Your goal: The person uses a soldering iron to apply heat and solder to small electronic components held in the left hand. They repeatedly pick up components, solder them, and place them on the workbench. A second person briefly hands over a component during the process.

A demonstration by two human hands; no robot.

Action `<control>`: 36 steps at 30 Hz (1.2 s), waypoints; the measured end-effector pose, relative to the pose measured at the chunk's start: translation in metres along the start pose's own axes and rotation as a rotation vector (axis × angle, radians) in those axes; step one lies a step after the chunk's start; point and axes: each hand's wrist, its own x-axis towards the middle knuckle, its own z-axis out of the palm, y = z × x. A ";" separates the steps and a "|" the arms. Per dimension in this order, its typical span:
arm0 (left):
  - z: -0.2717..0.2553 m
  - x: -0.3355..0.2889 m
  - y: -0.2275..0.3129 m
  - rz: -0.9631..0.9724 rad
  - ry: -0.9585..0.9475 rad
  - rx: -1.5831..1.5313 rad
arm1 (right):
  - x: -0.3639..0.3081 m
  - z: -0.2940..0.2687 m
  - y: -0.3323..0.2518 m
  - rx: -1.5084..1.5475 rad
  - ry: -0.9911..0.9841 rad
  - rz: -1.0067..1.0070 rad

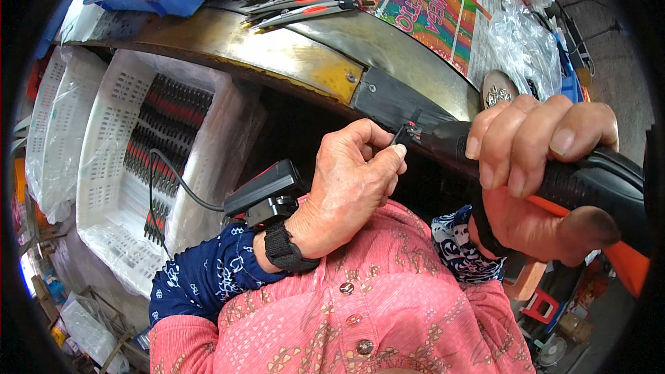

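Note:
My right hand (537,152) is wrapped round a long black-and-orange hand-held power tool (554,180), whose narrow nose points left. My left hand (364,173) pinches a small dark piece (399,136) between thumb and fingertips, right at the tool's nose. A bit of red shows there, but the exact contact between piece and nose is too small to make out. Both hands are in front of my body, by the metal-edged table (291,55). A black box (263,187) with a cable is strapped at my left wrist.
Slim grey, black and orange pieces (305,3) lie piled on the table beside a blue tray (166,0). A white perforated crate (114,131) at left holds rows of black-and-red pieces (166,125). Clear plastic bags (523,41) lie at far right; a red stool (540,305) stands behind.

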 end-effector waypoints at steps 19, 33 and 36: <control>-0.001 0.002 -0.003 0.027 0.023 -0.006 | 0.010 0.005 0.005 -0.029 -0.007 0.055; -0.001 -0.002 0.001 0.085 0.051 0.124 | 0.009 0.034 -0.010 -0.251 0.234 0.232; -0.004 -0.002 0.005 0.143 0.031 0.229 | 0.005 0.031 -0.006 -0.155 0.262 0.123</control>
